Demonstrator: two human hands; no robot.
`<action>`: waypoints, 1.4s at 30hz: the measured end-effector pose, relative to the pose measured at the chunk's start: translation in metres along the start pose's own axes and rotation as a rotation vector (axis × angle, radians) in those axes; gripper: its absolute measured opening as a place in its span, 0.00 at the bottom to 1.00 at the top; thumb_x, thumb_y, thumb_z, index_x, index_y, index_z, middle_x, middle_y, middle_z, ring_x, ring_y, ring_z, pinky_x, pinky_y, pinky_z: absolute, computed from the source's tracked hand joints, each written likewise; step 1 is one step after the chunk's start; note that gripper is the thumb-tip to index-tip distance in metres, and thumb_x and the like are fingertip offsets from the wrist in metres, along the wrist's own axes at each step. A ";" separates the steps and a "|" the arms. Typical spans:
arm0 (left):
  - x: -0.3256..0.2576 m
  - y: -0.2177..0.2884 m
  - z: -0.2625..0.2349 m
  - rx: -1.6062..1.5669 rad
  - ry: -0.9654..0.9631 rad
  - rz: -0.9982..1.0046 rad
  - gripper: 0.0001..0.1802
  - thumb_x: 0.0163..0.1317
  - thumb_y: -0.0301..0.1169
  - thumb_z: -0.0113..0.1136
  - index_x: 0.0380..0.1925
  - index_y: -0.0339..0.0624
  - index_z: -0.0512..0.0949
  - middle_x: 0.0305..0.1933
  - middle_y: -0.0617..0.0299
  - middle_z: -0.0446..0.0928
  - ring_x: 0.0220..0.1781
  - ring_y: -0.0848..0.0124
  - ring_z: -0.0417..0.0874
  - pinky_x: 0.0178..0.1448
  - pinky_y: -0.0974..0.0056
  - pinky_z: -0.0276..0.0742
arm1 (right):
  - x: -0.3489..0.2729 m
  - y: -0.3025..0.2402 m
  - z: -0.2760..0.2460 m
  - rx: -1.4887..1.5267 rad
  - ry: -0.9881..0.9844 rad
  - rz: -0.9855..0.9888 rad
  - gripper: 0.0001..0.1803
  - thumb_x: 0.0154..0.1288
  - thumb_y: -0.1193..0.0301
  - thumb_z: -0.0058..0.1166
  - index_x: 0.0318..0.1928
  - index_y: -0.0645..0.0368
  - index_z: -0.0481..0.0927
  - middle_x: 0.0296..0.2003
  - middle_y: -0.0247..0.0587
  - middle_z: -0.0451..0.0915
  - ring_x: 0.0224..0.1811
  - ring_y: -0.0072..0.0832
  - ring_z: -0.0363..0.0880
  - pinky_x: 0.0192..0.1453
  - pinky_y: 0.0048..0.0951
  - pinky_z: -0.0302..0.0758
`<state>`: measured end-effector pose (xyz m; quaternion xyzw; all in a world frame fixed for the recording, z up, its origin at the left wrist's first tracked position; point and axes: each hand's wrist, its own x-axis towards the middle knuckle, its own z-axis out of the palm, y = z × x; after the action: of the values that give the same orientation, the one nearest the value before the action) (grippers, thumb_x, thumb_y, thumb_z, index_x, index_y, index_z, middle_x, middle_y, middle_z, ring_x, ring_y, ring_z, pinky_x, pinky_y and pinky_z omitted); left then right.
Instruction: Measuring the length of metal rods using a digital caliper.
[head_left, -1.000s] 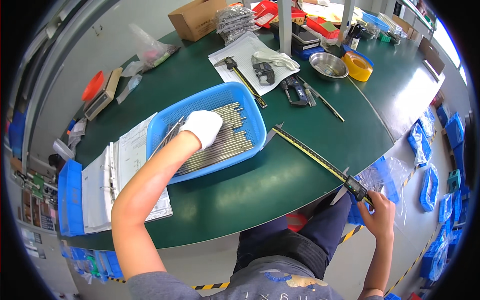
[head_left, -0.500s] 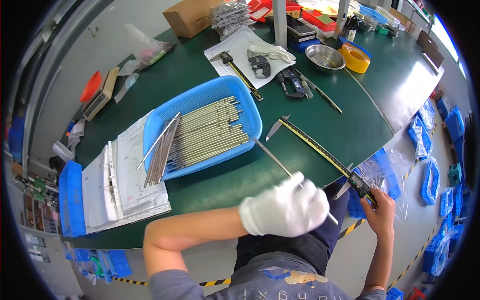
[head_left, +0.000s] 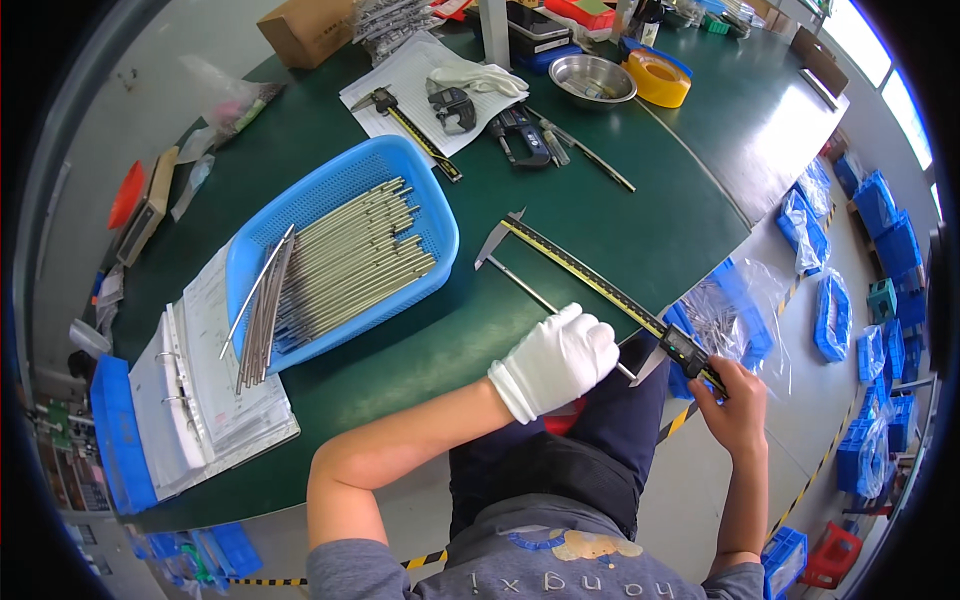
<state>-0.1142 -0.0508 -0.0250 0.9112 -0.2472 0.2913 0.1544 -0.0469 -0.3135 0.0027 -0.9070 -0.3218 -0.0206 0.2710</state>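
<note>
In a white glove, my left hand point(head_left: 562, 358) closes round a thin metal rod point(head_left: 525, 284). The rod spans the gap between the jaws of a long digital caliper point(head_left: 590, 272), its ends at or close to both jaws. Bare fingers of my right hand point(head_left: 737, 398) grip the caliper by the beam end beside its display. To the left on the table is a blue perforated basket point(head_left: 449, 235) holding a layer of pale rods point(head_left: 350, 250). A bundle of darker rods point(head_left: 264, 320) leans across its near left side.
An open ring binder point(head_left: 195, 400) lies left of the basket. Behind are another caliper point(head_left: 420, 133), a micrometer point(head_left: 525, 138), a metal bowl point(head_left: 592, 80) and yellow tape point(head_left: 657, 80). Blue crates point(head_left: 800, 230) line the floor at right.
The rod has swung in between the caliper's jaws, where before it lay apart from them. My left hand has moved up toward the caliper. The whole view has shifted.
</note>
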 end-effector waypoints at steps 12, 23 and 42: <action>-0.003 0.002 -0.002 -0.065 -0.022 -0.101 0.05 0.47 0.29 0.57 0.22 0.43 0.70 0.25 0.61 0.66 0.31 0.63 0.74 0.34 0.61 0.74 | -0.003 -0.004 0.003 -0.008 -0.028 -0.012 0.16 0.48 0.72 0.63 0.39 0.63 0.77 0.22 0.41 0.74 0.19 0.30 0.75 0.24 0.28 0.70; 0.001 0.002 -0.007 -0.022 -0.039 -0.076 0.04 0.48 0.28 0.58 0.25 0.43 0.75 0.28 0.61 0.71 0.32 0.62 0.76 0.31 0.62 0.75 | -0.005 -0.002 0.004 0.002 -0.067 0.008 0.16 0.50 0.72 0.63 0.41 0.63 0.77 0.23 0.42 0.74 0.20 0.33 0.76 0.25 0.30 0.71; 0.000 0.003 -0.011 -0.072 -0.109 -0.115 0.12 0.42 0.22 0.61 0.31 0.41 0.78 0.31 0.58 0.73 0.37 0.57 0.78 0.44 0.55 0.78 | -0.010 0.001 0.006 -0.075 -0.121 0.003 0.15 0.57 0.60 0.60 0.37 0.57 0.75 0.25 0.41 0.76 0.25 0.41 0.77 0.26 0.38 0.71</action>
<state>-0.1209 -0.0488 -0.0164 0.9322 -0.2127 0.2228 0.1900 -0.0554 -0.3170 -0.0050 -0.9166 -0.3352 0.0225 0.2169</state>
